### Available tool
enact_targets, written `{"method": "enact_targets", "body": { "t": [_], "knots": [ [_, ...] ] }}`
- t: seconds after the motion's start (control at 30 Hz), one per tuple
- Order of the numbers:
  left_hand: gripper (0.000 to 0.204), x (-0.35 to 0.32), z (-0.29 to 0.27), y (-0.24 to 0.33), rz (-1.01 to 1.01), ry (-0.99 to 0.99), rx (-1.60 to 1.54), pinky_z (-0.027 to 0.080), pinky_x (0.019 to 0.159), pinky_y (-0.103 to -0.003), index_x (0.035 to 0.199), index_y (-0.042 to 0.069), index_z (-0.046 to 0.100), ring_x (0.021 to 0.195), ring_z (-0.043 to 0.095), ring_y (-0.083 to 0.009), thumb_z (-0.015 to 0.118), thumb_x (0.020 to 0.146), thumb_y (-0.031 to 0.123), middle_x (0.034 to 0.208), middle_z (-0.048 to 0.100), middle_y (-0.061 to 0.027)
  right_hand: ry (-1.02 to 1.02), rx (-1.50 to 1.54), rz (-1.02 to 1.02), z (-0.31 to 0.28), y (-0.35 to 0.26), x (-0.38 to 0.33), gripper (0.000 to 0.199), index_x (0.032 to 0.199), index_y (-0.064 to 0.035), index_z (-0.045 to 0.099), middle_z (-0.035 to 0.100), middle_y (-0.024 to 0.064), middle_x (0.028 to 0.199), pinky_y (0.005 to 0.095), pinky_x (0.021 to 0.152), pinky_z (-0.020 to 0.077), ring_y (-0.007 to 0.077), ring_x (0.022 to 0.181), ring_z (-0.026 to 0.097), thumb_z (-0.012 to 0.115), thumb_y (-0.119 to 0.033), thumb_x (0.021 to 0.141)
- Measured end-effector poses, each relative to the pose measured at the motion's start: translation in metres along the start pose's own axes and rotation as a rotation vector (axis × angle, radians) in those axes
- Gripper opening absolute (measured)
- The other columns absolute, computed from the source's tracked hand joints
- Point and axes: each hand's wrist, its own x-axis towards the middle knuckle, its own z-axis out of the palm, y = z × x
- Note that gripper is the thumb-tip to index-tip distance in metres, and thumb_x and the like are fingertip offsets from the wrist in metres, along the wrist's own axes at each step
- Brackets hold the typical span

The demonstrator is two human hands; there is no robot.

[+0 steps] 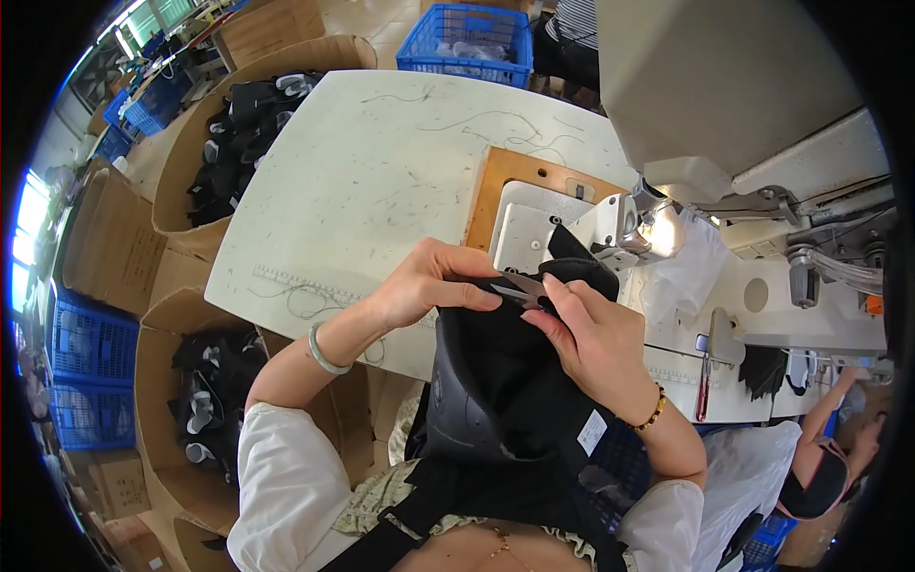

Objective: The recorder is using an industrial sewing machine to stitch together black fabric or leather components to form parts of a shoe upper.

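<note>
My left hand (434, 282) grips small metal thread snips (519, 288), blades pointing right at the upper edge of a black fabric piece (505, 381). My right hand (596, 338) pinches that same edge of the black fabric right beside the blades. The fabric hangs down over my lap and carries a small white tag (592, 431). A pale green bangle (322, 351) circles my left wrist and a beaded bracelet (654, 410) my right. Both hands are just in front of the sewing machine's needle area (637, 229).
A white sewing table (381, 172) with loose threads and a ruler strip lies ahead, the sewing machine (724, 105) at right. Cardboard boxes (205, 143) of black pieces stand at left, blue crates (467, 43) beyond. Another person (829, 467) sits at lower right.
</note>
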Motion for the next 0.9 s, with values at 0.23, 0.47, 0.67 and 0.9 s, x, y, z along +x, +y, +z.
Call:
{"method": "enact_targets", "body": {
  "t": [0.23, 0.47, 0.67, 0.9],
  "knots": [
    [0.023, 0.0, 0.0, -0.003, 0.052, 0.002, 0.065, 0.042, 0.072, -0.021, 0.095, -0.005, 0.064, 0.08, 0.054, -0.0075, 0.061, 0.072, -0.002, 0.084, 0.063, -0.0039, -0.024, 0.08, 0.069, 0.0, 0.002, -0.003, 0.028, 0.096, -0.0053, 0.056, 0.05, 0.0027, 0.07, 0.0266, 0.045, 0.0408, 0.0142, 0.056, 0.052, 0.067, -0.019, 0.074],
    [0.019, -0.001, 0.0, -0.013, -0.099, 0.088, -0.251, 0.044, 0.072, -0.02, 0.092, -0.007, 0.063, 0.076, 0.059, -0.0098, 0.06, 0.074, 0.0, 0.083, 0.064, -0.0075, 0.125, 0.382, 0.321, 0.002, 0.004, -0.003, 0.032, 0.101, -0.0049, 0.051, 0.054, 0.0044, 0.08, 0.0249, 0.049, 0.0419, 0.0146, 0.056, 0.05, 0.066, -0.02, 0.078],
    [0.019, -0.002, -0.005, -0.013, -0.151, 0.216, -0.341, 0.047, 0.07, -0.02, 0.091, -0.009, 0.062, 0.074, 0.062, -0.0127, 0.059, 0.075, 0.0, 0.084, 0.065, -0.0117, 0.069, 0.464, 0.375, 0.002, 0.006, 0.009, 0.029, 0.102, -0.0043, 0.051, 0.053, 0.0046, 0.081, 0.0233, 0.051, 0.0413, 0.0113, 0.06, 0.051, 0.065, -0.015, 0.079],
    [0.021, -0.025, -0.058, -0.025, -0.177, 0.592, -0.306, 0.048, 0.073, -0.024, 0.093, -0.009, 0.062, 0.079, 0.061, -0.0156, 0.059, 0.075, 0.004, 0.089, 0.064, -0.013, 0.686, 0.768, 0.206, 0.005, 0.032, -0.055, 0.033, 0.101, 0.0022, 0.043, 0.05, 0.0082, 0.074, 0.0195, 0.051, 0.0344, 0.0101, 0.066, 0.047, 0.054, -0.024, 0.084]
  ]
}}
